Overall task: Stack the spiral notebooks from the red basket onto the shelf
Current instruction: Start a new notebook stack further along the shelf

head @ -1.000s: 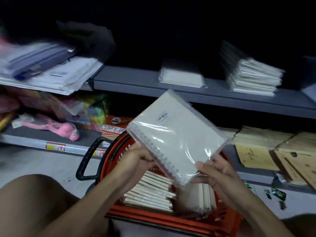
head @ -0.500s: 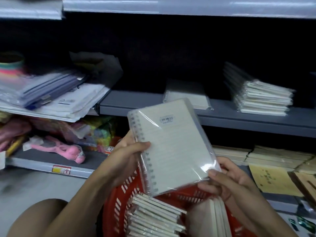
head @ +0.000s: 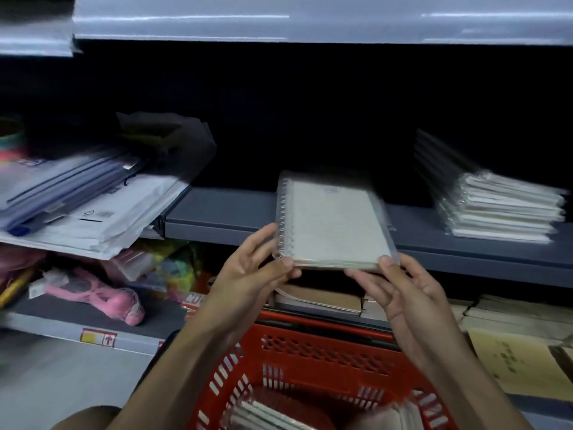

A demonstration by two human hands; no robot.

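both hands pinch the near edge of a wrapped spiral notebook [head: 333,225]: the left hand [head: 252,271] clamps the coil corner between thumb and fingers, the right hand [head: 403,288] clamps the opposite corner. held flat beyond the fingertips, the notebook hangs level over the grey shelf [head: 217,217], probably so it can slide in flat. a finished stack [head: 499,209] sits farther right. below the wrists, the red basket [head: 310,361] holds more.
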